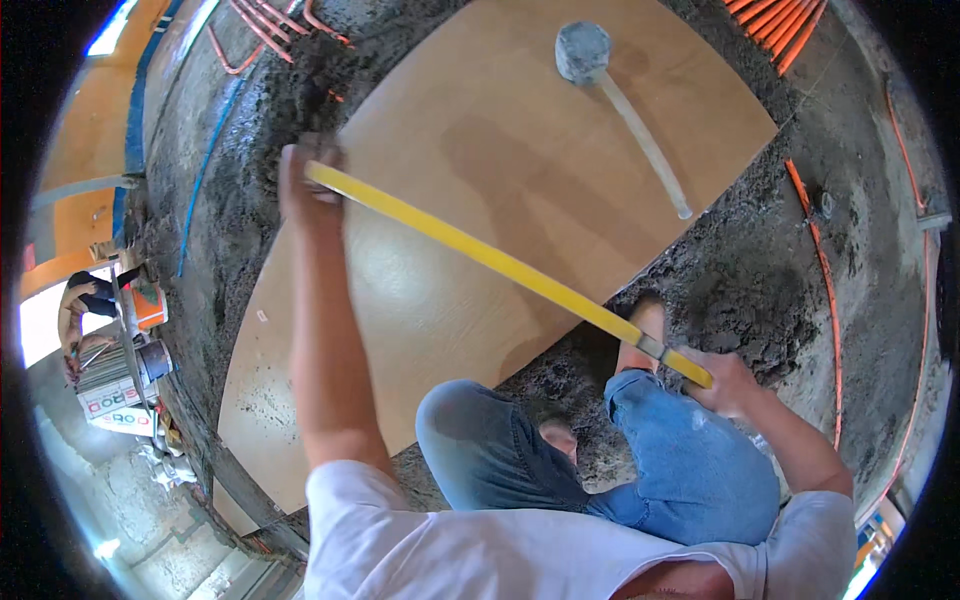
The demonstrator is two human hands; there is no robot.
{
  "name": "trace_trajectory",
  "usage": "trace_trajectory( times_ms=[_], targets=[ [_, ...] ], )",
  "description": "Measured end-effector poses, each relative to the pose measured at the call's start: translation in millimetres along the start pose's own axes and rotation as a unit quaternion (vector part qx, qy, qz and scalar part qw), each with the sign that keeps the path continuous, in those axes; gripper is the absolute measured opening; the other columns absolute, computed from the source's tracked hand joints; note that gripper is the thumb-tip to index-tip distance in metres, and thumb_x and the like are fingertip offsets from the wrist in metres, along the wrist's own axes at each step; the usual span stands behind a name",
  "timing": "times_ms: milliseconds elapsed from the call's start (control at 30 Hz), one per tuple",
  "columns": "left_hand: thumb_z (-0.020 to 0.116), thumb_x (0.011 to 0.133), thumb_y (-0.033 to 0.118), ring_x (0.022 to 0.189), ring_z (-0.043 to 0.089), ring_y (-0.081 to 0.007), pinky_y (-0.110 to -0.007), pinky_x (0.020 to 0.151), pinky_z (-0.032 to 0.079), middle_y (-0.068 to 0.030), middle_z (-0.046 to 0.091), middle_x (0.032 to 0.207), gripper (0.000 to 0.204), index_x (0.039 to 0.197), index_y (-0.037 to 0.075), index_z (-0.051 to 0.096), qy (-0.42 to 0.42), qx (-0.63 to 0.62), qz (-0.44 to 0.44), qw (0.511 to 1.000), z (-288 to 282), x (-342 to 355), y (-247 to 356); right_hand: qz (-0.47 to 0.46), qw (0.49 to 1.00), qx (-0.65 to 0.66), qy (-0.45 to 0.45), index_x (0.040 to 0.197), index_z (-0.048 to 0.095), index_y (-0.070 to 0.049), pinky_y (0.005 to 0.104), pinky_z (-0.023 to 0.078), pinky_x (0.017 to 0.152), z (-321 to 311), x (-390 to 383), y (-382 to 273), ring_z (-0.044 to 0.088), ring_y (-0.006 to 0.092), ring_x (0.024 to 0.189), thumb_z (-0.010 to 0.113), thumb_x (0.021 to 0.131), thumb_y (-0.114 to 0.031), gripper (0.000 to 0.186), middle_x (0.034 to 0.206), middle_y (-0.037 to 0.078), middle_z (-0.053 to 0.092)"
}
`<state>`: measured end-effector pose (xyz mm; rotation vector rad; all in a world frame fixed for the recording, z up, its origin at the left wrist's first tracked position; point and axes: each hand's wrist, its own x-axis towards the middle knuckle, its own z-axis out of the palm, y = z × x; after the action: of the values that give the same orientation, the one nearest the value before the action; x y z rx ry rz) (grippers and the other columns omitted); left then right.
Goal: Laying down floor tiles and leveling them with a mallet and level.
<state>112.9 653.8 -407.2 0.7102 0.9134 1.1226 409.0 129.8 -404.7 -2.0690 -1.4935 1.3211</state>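
Observation:
A long yellow spirit level (480, 255) runs slantwise in front of me, its far end to the left and its near end to the right. My left hand (312, 185), slightly blurred, is closed around the far end. Near the other end, my right hand (728, 385) grips the bar beside its grey window. Below the level lies a large, smooth beige tile (430, 310) on dark, rough mortar; I cannot tell whether the level touches it. A mallet (584, 52) with a grey head and pale handle rests on the tile's far part.
Dark wet mortar (750, 310) surrounds the tile. Orange pipes (820, 270) run along the right, with more pipes (775, 25) bundled at the far right. A blue pipe (208, 150) lies at left. Another person (85, 310) sits at far left beside boxes (115, 400).

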Motion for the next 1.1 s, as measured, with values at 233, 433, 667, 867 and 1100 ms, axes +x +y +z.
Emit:
trace_trajectory(
  times_ms=[233,433,667,867,1100],
  targets=[
    [0.051,0.094,0.028,0.131,0.043,-0.0339,-0.044,0.108,0.034,-0.0167,0.052,0.134,0.042,0.129,0.005,0.054,-0.202,0.641,0.216,0.708,-29.9,5.2,-154.6,0.038,0.991,0.027,0.127,0.123,0.056,-0.001,0.0404,0.055,0.07,9.3,-5.1,9.7,0.067,0.0357,0.08,0.069,0.075,-0.014,0.052,0.095,0.022,0.067],
    [0.044,0.091,0.054,0.142,0.022,-0.0361,-0.051,0.116,0.014,-0.0193,0.029,0.151,0.073,0.143,0.003,0.035,-0.171,0.811,0.303,0.471,48.5,30.0,-213.1,0.075,0.974,-0.061,0.206,0.119,0.056,0.005,0.041,0.053,0.066,-19.1,7.0,32.5,0.066,0.0358,0.073,0.069,0.076,-0.014,0.049,0.088,0.023,0.066],
    [0.034,0.086,0.074,0.144,0.017,-0.0341,-0.053,0.114,0.016,-0.0154,0.02,0.156,0.091,0.147,0.006,0.028,-0.016,0.827,0.245,0.505,35.9,217.6,-200.8,0.139,0.958,-0.035,0.248,0.113,0.058,0.006,0.0391,0.051,0.061,-29.7,-12.1,51.2,0.064,0.0341,0.066,0.07,0.076,-0.011,0.042,0.082,0.019,0.065],
    [0.04,0.09,0.064,0.143,0.02,-0.0339,-0.052,0.115,0.016,-0.016,0.027,0.153,0.079,0.146,0.009,0.03,-0.248,0.795,0.326,0.446,54.9,156.7,-229.3,0.16,0.946,0.015,0.281,0.117,0.056,0.005,0.0371,0.053,0.065,-18.3,-18.8,58.2,0.067,0.0341,0.073,0.069,0.076,-0.009,0.045,0.085,0.019,0.066],
    [0.065,0.079,0.042,0.135,0.032,-0.035,-0.052,0.112,0.022,-0.0108,0.043,0.142,0.06,0.128,0.01,0.053,-0.72,0.524,0.234,0.39,149.3,-144.9,-255.5,0.137,0.955,0.002,0.263,0.122,0.055,0.002,0.0363,0.053,0.07,-23.0,4.5,41.5,0.068,0.035,0.078,0.067,0.078,-0.008,0.046,0.091,0.02,0.067]
  ],
)
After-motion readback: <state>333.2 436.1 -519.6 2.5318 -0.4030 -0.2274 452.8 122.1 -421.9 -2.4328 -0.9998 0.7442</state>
